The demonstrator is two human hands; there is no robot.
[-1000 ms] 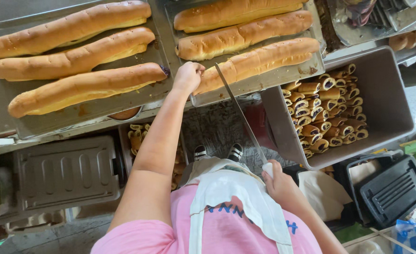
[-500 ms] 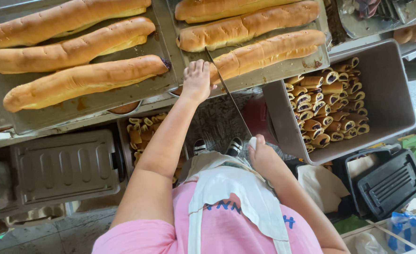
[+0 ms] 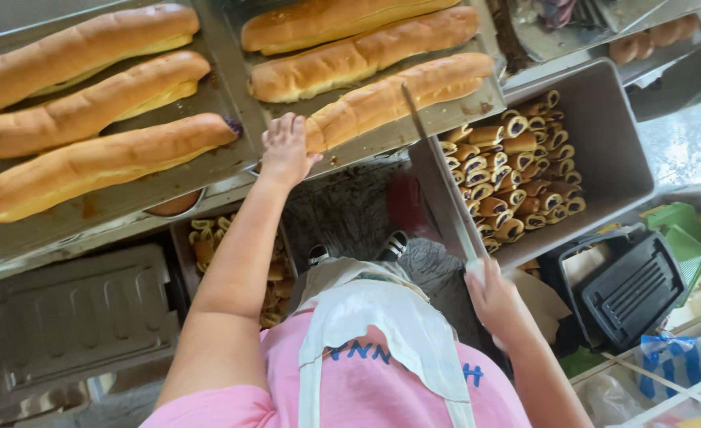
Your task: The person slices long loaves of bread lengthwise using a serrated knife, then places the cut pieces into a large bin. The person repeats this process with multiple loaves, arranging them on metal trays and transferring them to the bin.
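Observation:
My left hand [image 3: 285, 148] rests on the near end of a long golden bread loaf [image 3: 402, 95] at the front edge of a metal baking tray [image 3: 477, 109]. My right hand [image 3: 495, 297] grips the handle of a long thin knife [image 3: 438, 170]; its blade slants up and its tip lies over that same loaf. Two more loaves [image 3: 362, 54] lie behind it on the tray. I wear a pink shirt and a white apron [image 3: 390, 333].
A second tray [image 3: 231, 162] at the left carries three long loaves [image 3: 89, 162]. A grey bin [image 3: 604, 135] at the right holds several cut filled rolls [image 3: 509, 174]. Another container of rolls [image 3: 204, 242] sits below. A black basket [image 3: 632, 285] stands lower right.
The knife has swung up and leftward, its tip now over the front loaf. My right hand has lowered and moved right. My left hand stays on the loaf's end.

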